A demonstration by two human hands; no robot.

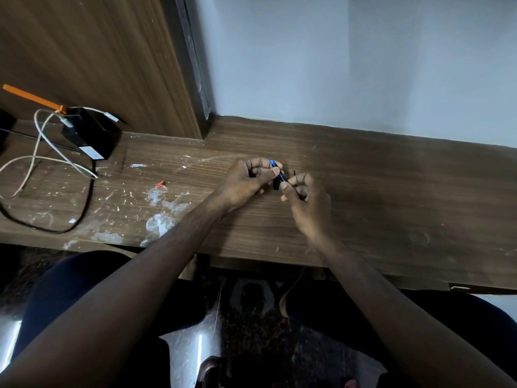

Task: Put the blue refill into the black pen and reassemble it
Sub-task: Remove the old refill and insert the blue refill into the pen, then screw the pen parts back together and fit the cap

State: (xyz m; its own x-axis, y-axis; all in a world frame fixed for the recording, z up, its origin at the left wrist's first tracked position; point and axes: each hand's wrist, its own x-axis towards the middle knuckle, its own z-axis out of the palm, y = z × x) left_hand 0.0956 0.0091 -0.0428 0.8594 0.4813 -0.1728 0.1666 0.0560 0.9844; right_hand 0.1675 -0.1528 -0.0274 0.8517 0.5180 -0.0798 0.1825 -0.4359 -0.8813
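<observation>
Both hands meet over the middle of the wooden desk (377,191). My left hand (246,182) pinches a small pen (277,176) with a blue shiny upper part and a black lower end, tilted with its tip up and away. My right hand (306,198) touches the pen's lower right side with thumb and forefinger, and a thin dark refill (295,172) sticks up out of its fingers. Most of that thin piece is hidden inside the hand.
At the left of the desk stands a black box (92,133) with white cables (42,161) and a black cable (84,208) looping around it. An orange stick (30,98) lies behind. A small red bit (160,184) and white paint stains mark the desk. My knees are below.
</observation>
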